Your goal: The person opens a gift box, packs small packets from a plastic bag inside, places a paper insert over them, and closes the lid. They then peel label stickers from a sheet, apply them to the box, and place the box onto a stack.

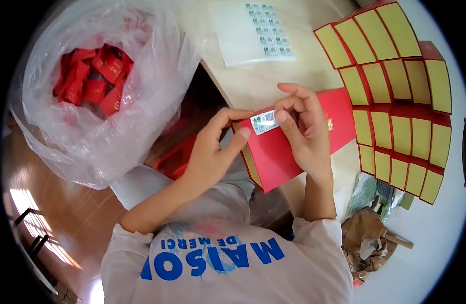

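Observation:
A long red gift box (286,164) with a yellow end lies at the table's edge, in front of my body. A white label sticker (264,122) with a green mark and a square code is on its top face near the left end. My left hand (215,144) grips that end of the box, its thumb and index finger at the sticker's left side. With thumb and index finger, my right hand (308,133) pinches at the sticker's right edge, while its other fingers are curled or raised. I cannot tell whether the sticker lies fully flat.
Several red boxes with yellow ends (392,83) are stacked at the right. A sheet of stickers (238,33) lies on the table (233,83). To the left stands a clear plastic bag (152,96) holding red packets (95,91). Crumpled brown paper (364,238) sits at lower right.

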Available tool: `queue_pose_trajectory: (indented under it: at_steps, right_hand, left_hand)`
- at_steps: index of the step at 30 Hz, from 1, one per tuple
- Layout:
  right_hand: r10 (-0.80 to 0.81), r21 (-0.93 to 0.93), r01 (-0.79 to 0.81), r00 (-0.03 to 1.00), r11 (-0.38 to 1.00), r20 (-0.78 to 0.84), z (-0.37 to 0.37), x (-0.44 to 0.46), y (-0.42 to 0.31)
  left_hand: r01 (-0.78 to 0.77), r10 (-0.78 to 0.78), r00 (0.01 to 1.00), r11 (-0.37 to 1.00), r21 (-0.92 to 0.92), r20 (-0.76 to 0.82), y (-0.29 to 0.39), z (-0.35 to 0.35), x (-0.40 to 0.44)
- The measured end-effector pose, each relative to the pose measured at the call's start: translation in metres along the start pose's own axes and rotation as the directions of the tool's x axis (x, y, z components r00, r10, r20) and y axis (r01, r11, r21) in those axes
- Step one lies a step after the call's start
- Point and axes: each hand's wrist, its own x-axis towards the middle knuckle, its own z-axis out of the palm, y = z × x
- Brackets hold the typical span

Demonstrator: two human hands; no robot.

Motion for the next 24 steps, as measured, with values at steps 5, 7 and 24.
queue_pose_trajectory:
  at_steps: [5,7,24]
  right_hand:
    - [0.005,-0.005,-0.005,1.000,1.000,0.003,0.0007,-0.0051,0.0018]
    - [-0.007,-0.035,0.008,1.000,0.999,0.006,0.0036,-0.0072,0.0045]
    - [-0.055,-0.150,0.049,0.998,0.987,-0.037,0.0095,-0.0064,0.0098]
  left_hand:
    - [0.060,-0.061,0.998,0.990,-0.130,-0.005,-0.0002,-0.0034,0.0033]
    - [0.060,-0.060,0.998,0.990,-0.128,0.000,-0.0014,-0.0040,0.0025]
    - [0.067,-0.073,0.997,0.968,-0.242,-0.018,-0.0042,-0.0023,0.0027]
